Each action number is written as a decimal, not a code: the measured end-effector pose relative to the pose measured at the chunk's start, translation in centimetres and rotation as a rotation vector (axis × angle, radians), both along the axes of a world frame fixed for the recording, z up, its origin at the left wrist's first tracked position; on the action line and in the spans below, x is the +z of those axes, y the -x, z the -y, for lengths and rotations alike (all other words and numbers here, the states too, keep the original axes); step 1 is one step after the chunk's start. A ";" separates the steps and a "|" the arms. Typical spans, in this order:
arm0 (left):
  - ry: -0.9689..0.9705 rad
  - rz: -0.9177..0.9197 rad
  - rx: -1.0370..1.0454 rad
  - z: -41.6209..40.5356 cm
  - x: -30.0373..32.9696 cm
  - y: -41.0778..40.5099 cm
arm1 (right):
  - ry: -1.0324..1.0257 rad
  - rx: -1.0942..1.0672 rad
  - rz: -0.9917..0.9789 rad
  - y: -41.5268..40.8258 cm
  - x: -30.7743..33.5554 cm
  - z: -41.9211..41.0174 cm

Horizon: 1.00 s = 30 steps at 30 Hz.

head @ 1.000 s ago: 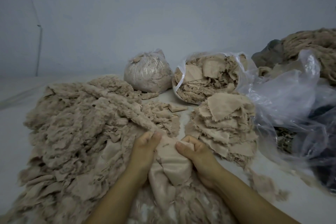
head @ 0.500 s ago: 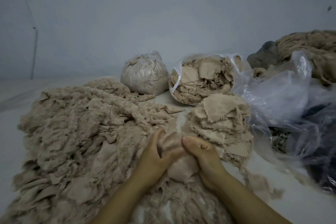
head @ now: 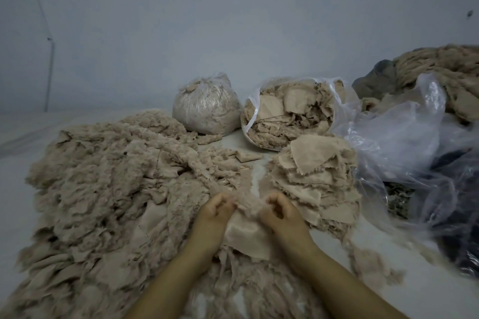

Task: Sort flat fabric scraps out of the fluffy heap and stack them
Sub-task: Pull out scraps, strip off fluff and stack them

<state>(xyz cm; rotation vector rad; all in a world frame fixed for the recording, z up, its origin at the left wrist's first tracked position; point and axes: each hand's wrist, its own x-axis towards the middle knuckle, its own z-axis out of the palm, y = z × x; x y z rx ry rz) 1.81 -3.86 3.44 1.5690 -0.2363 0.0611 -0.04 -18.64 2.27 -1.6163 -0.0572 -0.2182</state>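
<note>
Gripping one beige fabric scrap (head: 245, 234) between them, your left hand (head: 212, 217) and right hand (head: 281, 215) both have their fingers curled tight on its fuzzy upper edge. The scrap hangs between your wrists, its smooth flat part facing you, over the near middle of the pale surface (head: 404, 287). Spreading across the left side lies the fluffy heap (head: 103, 189). Just right of your right hand stands the stack of flat scraps (head: 316, 171), almost touching your knuckles. Behind the stack, an open plastic bag of scraps (head: 290, 116) leans toward you, with a tied bag of fluff (head: 207, 109) to its left. Crumpled clear plastic (head: 404, 137) fills the right edge.
</note>
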 end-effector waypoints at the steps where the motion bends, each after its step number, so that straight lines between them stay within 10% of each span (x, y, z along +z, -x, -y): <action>1: -0.029 0.019 -0.040 0.0 -0.1 0.1 | 0.023 0.041 -0.014 -0.1 -0.3 0.1; 8: 0.068 0.046 0.105 -1.1 0.0 -1.2 | -0.401 -0.172 -0.002 -0.4 1.1 0.3; 16: 0.130 -0.401 -0.358 0.2 -0.5 0.4 | -0.404 -0.099 0.006 -0.3 0.8 -0.6; 30: 0.302 -0.399 -0.156 0.4 0.1 0.2 | -0.340 -0.177 0.085 -0.6 0.8 -0.4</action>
